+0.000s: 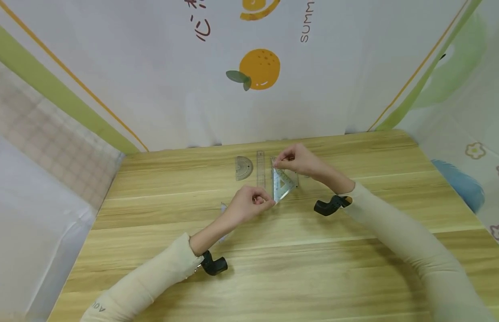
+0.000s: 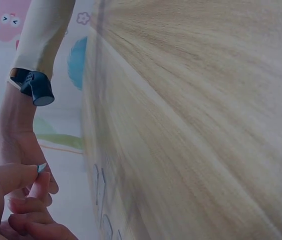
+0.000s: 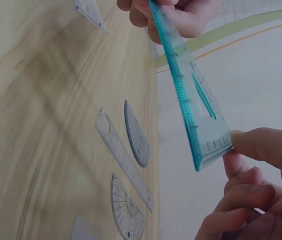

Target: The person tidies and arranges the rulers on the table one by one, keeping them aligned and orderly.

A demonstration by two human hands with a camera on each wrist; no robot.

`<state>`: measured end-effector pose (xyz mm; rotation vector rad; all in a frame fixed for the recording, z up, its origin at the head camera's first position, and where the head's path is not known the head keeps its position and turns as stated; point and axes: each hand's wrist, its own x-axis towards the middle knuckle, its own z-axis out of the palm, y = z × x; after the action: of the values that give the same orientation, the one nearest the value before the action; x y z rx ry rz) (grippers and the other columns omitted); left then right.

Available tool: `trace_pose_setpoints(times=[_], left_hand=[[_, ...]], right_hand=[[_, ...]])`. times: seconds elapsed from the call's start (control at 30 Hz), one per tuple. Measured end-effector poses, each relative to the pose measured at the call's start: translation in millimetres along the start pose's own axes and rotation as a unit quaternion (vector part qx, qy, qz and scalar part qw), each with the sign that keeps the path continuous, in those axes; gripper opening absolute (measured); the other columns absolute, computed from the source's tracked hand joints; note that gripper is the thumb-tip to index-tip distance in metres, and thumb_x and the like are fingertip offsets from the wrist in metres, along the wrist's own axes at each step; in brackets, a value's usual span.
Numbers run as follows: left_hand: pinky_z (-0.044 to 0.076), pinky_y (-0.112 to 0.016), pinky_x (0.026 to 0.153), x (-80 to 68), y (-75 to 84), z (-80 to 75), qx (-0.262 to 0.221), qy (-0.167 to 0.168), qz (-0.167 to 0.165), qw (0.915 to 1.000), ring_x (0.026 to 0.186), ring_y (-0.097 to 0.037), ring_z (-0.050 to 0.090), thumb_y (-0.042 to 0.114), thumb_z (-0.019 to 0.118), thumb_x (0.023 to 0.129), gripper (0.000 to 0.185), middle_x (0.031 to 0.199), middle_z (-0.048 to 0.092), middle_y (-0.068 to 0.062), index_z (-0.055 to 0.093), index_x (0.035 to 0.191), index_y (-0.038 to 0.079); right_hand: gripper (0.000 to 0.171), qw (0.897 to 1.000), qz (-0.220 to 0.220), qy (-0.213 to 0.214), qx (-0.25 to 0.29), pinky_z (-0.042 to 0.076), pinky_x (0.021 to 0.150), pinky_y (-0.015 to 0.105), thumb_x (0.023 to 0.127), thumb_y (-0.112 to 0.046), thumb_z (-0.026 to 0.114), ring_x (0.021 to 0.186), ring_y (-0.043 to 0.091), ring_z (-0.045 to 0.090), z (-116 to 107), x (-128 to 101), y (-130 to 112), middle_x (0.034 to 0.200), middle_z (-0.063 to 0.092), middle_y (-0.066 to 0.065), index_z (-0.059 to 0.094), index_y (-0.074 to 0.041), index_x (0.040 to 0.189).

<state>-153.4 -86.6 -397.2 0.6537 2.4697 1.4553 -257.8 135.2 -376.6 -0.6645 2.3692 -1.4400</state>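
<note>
A clear set square [image 1: 282,184] with a teal edge is held between both hands, raised above the table. My left hand [image 1: 249,205] pinches its near corner between thumb and finger; in the left wrist view only a small tip of the set square [image 2: 42,167] shows. My right hand [image 1: 305,162] pinches the far corner. The right wrist view shows the set square [image 3: 186,90] tilted, with its triangular cut-out. Beneath and to the left lie a clear ruler [image 1: 260,166] and a protractor [image 1: 244,168]. A second protractor [image 3: 127,207] lies beside the ruler.
A clear flat piece [image 1: 223,206] lies partly hidden by my left forearm; the right wrist view shows a triangular clear piece [image 3: 92,15] at the top. The wooden table [image 1: 273,277] meets a printed cloth [image 1: 314,103] at its far edge. Both wrists carry black mounts [image 1: 214,264].
</note>
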Motion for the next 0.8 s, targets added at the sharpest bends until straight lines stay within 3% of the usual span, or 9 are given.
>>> trace_pose_setpoints(times=[0.5,0.8], left_hand=[[0.032,-0.024,0.055,1.5,1.8,2.7,-0.001,0.001,-0.018,0.9998,0.055,-0.008,0.034,0.011,0.073,0.095,0.010,0.065,0.044,0.003,0.077,0.089,0.005],[0.028,-0.023,0.051,-3.2,2.9,1.3,0.003,0.001,-0.030,0.9996,0.052,-0.007,0.031,0.011,0.073,0.095,0.012,0.061,0.039,0.005,0.076,0.091,0.002]], right_hand=[[0.019,1.000,0.007,-0.002,-0.005,0.032,0.056,0.029,0.097,-0.017,0.072,0.062,0.015,0.037,-0.9,-0.8,1.8,0.084,0.060,0.019,0.075,0.001,0.097],[0.013,1.000,0.012,-0.004,-0.008,0.034,0.059,0.029,0.097,-0.014,0.072,0.066,0.016,0.040,0.6,-1.8,0.2,0.085,0.065,0.011,0.075,-0.002,0.093]])
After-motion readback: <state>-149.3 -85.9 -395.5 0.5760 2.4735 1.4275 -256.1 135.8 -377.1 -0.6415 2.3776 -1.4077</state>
